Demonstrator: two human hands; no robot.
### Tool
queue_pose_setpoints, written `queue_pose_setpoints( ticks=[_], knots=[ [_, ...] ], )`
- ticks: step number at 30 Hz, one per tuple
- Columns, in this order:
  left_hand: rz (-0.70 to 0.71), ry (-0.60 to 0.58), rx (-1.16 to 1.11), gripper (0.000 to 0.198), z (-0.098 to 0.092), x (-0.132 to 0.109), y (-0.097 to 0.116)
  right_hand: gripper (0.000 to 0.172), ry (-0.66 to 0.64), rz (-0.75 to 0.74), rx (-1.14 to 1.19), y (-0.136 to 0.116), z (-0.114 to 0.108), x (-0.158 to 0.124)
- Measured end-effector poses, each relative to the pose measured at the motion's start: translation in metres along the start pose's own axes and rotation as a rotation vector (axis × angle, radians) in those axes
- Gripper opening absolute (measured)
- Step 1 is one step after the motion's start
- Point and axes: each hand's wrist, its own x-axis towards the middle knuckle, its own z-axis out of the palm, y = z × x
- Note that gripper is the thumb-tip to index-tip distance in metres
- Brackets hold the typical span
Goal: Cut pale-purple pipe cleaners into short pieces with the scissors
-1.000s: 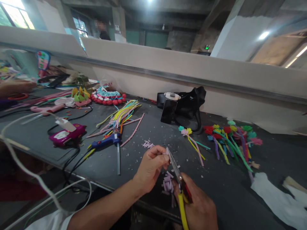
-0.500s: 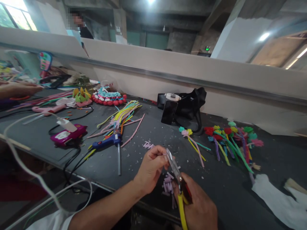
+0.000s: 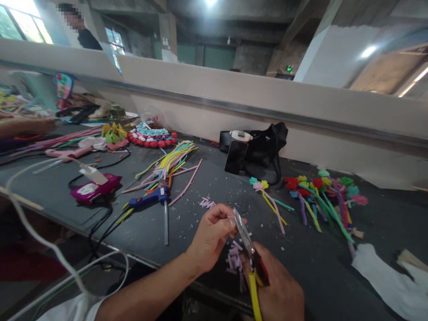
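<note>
**Person beyond the partition has moved left; your hands barely shift**

On the dark table, your right hand curls its fingers around yellow-handled scissors, blades just beside your left hand. There, thumb and forefinger press together, pinching a lilac sliver, mostly hidden. Lilac pieces lie heaped between your hands, a smaller cluster beyond.

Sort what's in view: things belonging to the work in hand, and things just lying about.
In hand, apparently:
scissors, in the right hand
cut lilac pieces, near both hands

Lying about, untouched:
blue glue gun
black bag
coloured flowers
fuzzy stems
</note>
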Motion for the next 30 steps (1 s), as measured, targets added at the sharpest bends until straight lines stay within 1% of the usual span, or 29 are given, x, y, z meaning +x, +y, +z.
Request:
queue_pose_setpoints(
  ticks=[7, 12, 16, 20, 24, 27, 30],
  knots=[
    [-0.019, -0.001, -0.018, 0.018, -0.0001, 0.0, 0.0001, 0.03, -0.064, 0.017, 0.088, -0.0012, -0.0025, -0.0014],
    [-0.024, 0.01, -0.032, 0.017, 0.0005, 0.0003, 0.0003, 0.032, -0.075, 0.007, 0.113, -0.0011, -0.0006, -0.0037],
    [-0.038, 0.005, -0.04, 0.017, 0.0008, 0.0007, 0.0007, 0.032, -0.071, 0.0, 0.117, -0.0022, -0.0018, -0.0025],
    [-0.044, 0.01, -0.053, 0.019, 0.0013, 0.0001, 0.0004, 0.029, -0.042, 0.015, 0.101, -0.0049, -0.0045, 0.0025],
    [-0.056, 0.007, -0.047, 0.02, 0.0011, -0.0004, -0.001, 0.032, -0.009, 0.025, 0.091, -0.0057, -0.0043, 0.0032],
    [-0.066, 0.004, -0.037, 0.019, 0.0016, -0.0015, -0.0024, 0.032, -0.013, 0.031, 0.095, -0.0049, -0.0045, 0.0026],
    [-0.077, -0.003, -0.011, 0.019, 0.0034, -0.0033, -0.0051, 0.031, -0.05, 0.049, 0.127, -0.0046, -0.0065, 0.0044]
  ],
)
